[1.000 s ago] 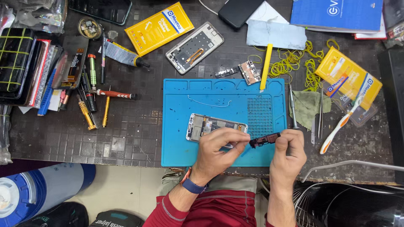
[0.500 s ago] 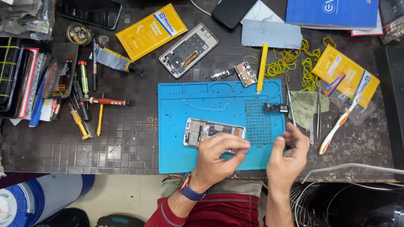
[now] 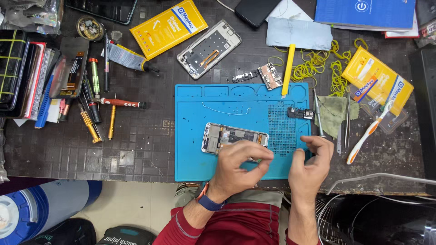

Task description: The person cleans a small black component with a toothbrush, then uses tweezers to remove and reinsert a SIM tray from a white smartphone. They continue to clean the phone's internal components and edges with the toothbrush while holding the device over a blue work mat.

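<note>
The opened phone (image 3: 234, 138) is found lying flat on the blue work mat (image 3: 195, 159), in the mat's lower left half, with its long axis running left to right across the bench. The left hand (image 3: 240, 170) is set at the phone's near long edge, toward the right end; its fingers are curled over that edge and partly cover the frame. Whether anything small is pinched between the fingertips cannot be told. The right hand (image 3: 311, 161) is placed on the mat just beyond the phone's right end, apart from the phone, with thumb and forefinger drawn close together at the mat's right margin; no tool is seen in it, and a small part held there cannot be ruled out.

The left hand is therefore the nearer of the two to the phone, which lies directly beyond its fingers. A small dark component (image 3: 300, 113) is noted on the mat's gridded area, beyond the right hand. Tweezers (image 3: 347, 120) and a metal screwdriver (image 3: 317, 113) lie off the mat's right edge, near the right hand.
</note>
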